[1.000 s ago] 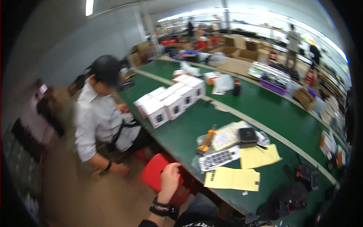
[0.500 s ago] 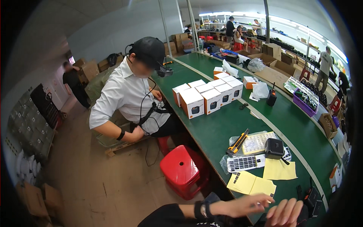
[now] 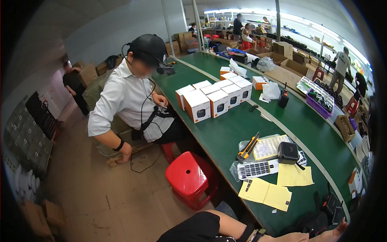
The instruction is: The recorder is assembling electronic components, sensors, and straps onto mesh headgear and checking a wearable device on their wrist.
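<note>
My left arm comes in at the lower edge, with a dark band and a watch (image 3: 258, 234) at the wrist. Beyond it my left hand (image 3: 280, 237) is mostly cut off, its fingers not readable. Farther right, my right hand (image 3: 336, 232) shows only in part at the lower edge, beside a dark bundle (image 3: 310, 224) and black boxy devices (image 3: 333, 207); its grip is hidden. Ahead on the green table (image 3: 219, 139) lie yellow sheets (image 3: 266, 194), a sheet of black labels (image 3: 258, 169), an orange utility knife (image 3: 248, 147) and a black boxy device (image 3: 288, 153).
White-and-orange boxes (image 3: 197, 105) stand grouped farther up the table, near a black two-way radio (image 3: 283, 97). A seated person (image 3: 129, 97) in a white shirt is at the left edge, beside a red stool (image 3: 188, 172). A purple basket (image 3: 319, 105) is at the right.
My hands have dropped toward the lower edge and shifted right, away from above the yellow sheets. The seated person's near hand has lowered. The whole view has shifted slightly.
</note>
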`<state>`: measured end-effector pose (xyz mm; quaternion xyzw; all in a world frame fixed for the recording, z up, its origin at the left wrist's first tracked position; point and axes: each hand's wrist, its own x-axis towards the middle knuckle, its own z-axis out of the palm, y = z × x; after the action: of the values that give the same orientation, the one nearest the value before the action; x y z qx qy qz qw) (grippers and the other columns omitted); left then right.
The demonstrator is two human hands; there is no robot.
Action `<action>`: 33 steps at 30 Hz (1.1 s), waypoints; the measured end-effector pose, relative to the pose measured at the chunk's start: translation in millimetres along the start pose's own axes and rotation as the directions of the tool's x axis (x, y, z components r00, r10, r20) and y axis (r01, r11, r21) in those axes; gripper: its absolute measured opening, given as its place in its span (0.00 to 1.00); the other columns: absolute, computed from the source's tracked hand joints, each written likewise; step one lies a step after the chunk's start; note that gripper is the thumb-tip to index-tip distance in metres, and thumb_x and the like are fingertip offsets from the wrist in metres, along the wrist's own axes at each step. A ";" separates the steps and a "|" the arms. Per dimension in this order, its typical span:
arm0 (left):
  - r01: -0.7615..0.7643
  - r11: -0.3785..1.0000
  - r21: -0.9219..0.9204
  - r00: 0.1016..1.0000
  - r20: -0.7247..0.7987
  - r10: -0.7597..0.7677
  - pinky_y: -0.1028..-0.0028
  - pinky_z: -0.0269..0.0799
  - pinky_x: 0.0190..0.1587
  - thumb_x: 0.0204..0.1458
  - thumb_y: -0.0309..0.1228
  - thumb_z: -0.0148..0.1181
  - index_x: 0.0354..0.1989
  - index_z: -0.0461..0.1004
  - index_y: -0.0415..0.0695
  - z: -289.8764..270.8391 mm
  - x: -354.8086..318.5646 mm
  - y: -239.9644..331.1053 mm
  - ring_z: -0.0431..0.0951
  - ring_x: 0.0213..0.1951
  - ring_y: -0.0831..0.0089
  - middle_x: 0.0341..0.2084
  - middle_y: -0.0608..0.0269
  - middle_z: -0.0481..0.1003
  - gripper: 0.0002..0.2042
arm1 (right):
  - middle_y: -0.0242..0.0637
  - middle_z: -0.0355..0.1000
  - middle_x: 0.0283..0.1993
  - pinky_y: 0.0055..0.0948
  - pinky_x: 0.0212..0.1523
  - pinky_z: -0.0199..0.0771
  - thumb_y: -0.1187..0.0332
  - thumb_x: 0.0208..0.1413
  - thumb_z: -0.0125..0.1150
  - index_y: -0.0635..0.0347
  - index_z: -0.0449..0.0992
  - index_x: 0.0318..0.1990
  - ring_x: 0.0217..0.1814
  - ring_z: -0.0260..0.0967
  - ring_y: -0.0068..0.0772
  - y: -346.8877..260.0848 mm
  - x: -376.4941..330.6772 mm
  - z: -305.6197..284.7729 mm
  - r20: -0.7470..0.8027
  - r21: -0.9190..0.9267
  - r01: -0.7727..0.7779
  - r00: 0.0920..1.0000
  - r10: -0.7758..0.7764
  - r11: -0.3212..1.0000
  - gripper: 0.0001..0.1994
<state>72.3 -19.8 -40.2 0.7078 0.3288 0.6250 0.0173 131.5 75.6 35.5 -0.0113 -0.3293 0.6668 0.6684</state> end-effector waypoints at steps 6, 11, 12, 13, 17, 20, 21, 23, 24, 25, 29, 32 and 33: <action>0.288 0.934 -0.211 0.958 0.072 -0.279 0.66 0.66 0.30 0.48 0.46 0.60 0.32 0.66 0.40 7.1 -1.4 -3.5 0.67 0.30 0.56 0.29 0.54 0.64 0.20 | 0.40 0.66 0.29 0.34 0.35 0.61 0.71 0.56 0.49 0.63 0.68 0.32 0.27 0.59 0.34 -14.0 9.1 -22.2 -0.031 -0.007 0.035 0.999 -0.035 0.999 0.05; 0.042 0.992 -0.118 0.994 -0.098 -0.054 0.64 0.67 0.33 0.45 0.45 0.62 0.32 0.67 0.42 6.6 3.5 7.6 0.68 0.34 0.55 0.33 0.54 0.65 0.19 | 0.40 0.66 0.29 0.33 0.34 0.61 0.71 0.56 0.49 0.63 0.68 0.31 0.27 0.59 0.34 -12.8 15.1 -35.7 -0.050 0.005 0.025 0.998 -0.025 1.000 0.05; 0.045 0.993 -0.111 0.993 -0.100 -0.056 0.64 0.67 0.33 0.45 0.45 0.62 0.32 0.67 0.42 7.4 4.0 9.0 0.68 0.34 0.55 0.33 0.54 0.65 0.19 | 0.40 0.66 0.29 0.33 0.34 0.61 0.71 0.56 0.49 0.63 0.68 0.31 0.27 0.59 0.34 -11.0 16.3 -37.3 -0.051 0.011 0.018 0.999 -0.017 1.000 0.05; 0.030 0.998 -0.060 0.995 -0.095 -0.036 0.65 0.67 0.33 0.44 0.45 0.63 0.31 0.68 0.43 9.5 3.6 9.6 0.68 0.34 0.56 0.32 0.55 0.65 0.18 | 0.40 0.66 0.29 0.33 0.34 0.61 0.71 0.56 0.49 0.63 0.68 0.31 0.27 0.59 0.34 -9.1 17.5 -38.6 -0.051 0.018 0.010 0.999 -0.010 1.000 0.05; 0.031 0.999 -0.013 0.994 -0.100 -0.033 0.66 0.66 0.31 0.45 0.44 0.61 0.28 0.68 0.44 21.0 3.2 4.9 0.68 0.32 0.58 0.30 0.56 0.65 0.16 | 0.40 0.66 0.29 0.33 0.34 0.61 0.72 0.55 0.49 0.63 0.68 0.30 0.27 0.59 0.34 -2.0 25.6 -42.2 -0.038 0.034 -0.010 0.999 0.011 0.999 0.05; 0.030 0.998 -0.054 0.992 -0.124 -0.037 0.66 0.66 0.30 0.46 0.43 0.60 0.28 0.68 0.43 18.0 4.2 5.3 0.68 0.31 0.59 0.28 0.56 0.65 0.15 | 0.40 0.67 0.28 0.33 0.34 0.62 0.72 0.55 0.49 0.63 0.68 0.30 0.27 0.60 0.34 -0.3 29.7 -44.1 -0.032 0.044 -0.025 0.999 0.026 0.999 0.05; 0.016 0.997 -0.072 0.989 -0.146 -0.027 0.66 0.65 0.30 0.47 0.42 0.59 0.27 0.68 0.43 16.6 4.3 6.0 0.67 0.31 0.59 0.28 0.56 0.65 0.15 | 0.40 0.67 0.28 0.33 0.34 0.62 0.72 0.55 0.49 0.62 0.68 0.30 0.27 0.60 0.34 -0.2 30.7 -44.9 -0.031 0.047 -0.028 0.999 0.029 0.998 0.05; 0.027 0.997 -0.071 0.989 -0.143 -0.037 0.66 0.65 0.29 0.47 0.42 0.59 0.26 0.67 0.43 15.4 3.0 7.2 0.68 0.30 0.59 0.27 0.55 0.65 0.15 | 0.40 0.67 0.28 0.33 0.34 0.62 0.72 0.55 0.49 0.62 0.68 0.29 0.27 0.60 0.34 -0.2 32.0 -46.6 -0.032 0.053 -0.032 0.999 0.034 0.998 0.05; 0.037 0.997 -0.074 0.989 -0.138 -0.047 0.66 0.65 0.29 0.47 0.43 0.59 0.25 0.66 0.42 14.8 2.2 7.8 0.68 0.29 0.59 0.26 0.55 0.65 0.15 | 0.40 0.67 0.28 0.33 0.34 0.62 0.72 0.55 0.49 0.62 0.68 0.29 0.27 0.60 0.34 -0.3 32.2 -47.5 -0.034 0.056 -0.033 0.999 0.035 0.998 0.05; 0.037 0.997 -0.074 0.989 -0.138 -0.047 0.66 0.65 0.29 0.47 0.43 0.59 0.25 0.66 0.42 14.5 1.9 7.5 0.68 0.29 0.59 0.26 0.55 0.65 0.15 | 0.40 0.67 0.28 0.33 0.34 0.62 0.72 0.55 0.49 0.62 0.68 0.29 0.27 0.60 0.34 -0.6 32.3 -48.6 -0.036 0.057 -0.033 0.999 0.035 0.998 0.05; 0.061 0.998 -0.015 0.995 -0.078 -0.062 0.67 0.65 0.27 0.45 0.43 0.59 0.23 0.64 0.41 15.5 0.8 4.6 0.67 0.26 0.60 0.24 0.54 0.63 0.17 | 0.40 0.67 0.28 0.33 0.34 0.62 0.72 0.55 0.49 0.62 0.68 0.28 0.27 0.60 0.34 -1.8 34.6 -52.5 -0.044 0.069 -0.034 0.998 0.037 0.997 0.05; 0.125 0.992 0.002 0.991 -0.048 -0.125 0.68 0.65 0.25 0.43 0.42 0.60 0.23 0.64 0.41 13.6 0.1 4.6 0.68 0.25 0.60 0.23 0.54 0.63 0.17 | 0.40 0.67 0.28 0.33 0.33 0.62 0.73 0.54 0.49 0.62 0.68 0.28 0.27 0.60 0.34 -4.1 37.1 -55.6 -0.049 0.074 -0.029 0.998 0.033 0.997 0.05; 0.160 0.987 0.008 0.986 -0.041 -0.160 0.68 0.65 0.24 0.41 0.40 0.61 0.23 0.65 0.41 12.4 0.1 5.0 0.68 0.24 0.60 0.22 0.55 0.64 0.16 | 0.40 0.67 0.28 0.33 0.33 0.62 0.73 0.54 0.49 0.62 0.68 0.28 0.27 0.60 0.34 -4.8 37.8 -56.4 -0.051 0.076 -0.030 0.998 0.034 0.997 0.05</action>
<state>85.7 -18.9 -40.6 0.6663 0.3884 0.6340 0.0565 157.4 133.0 9.6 -0.0086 -0.2861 0.6889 0.6660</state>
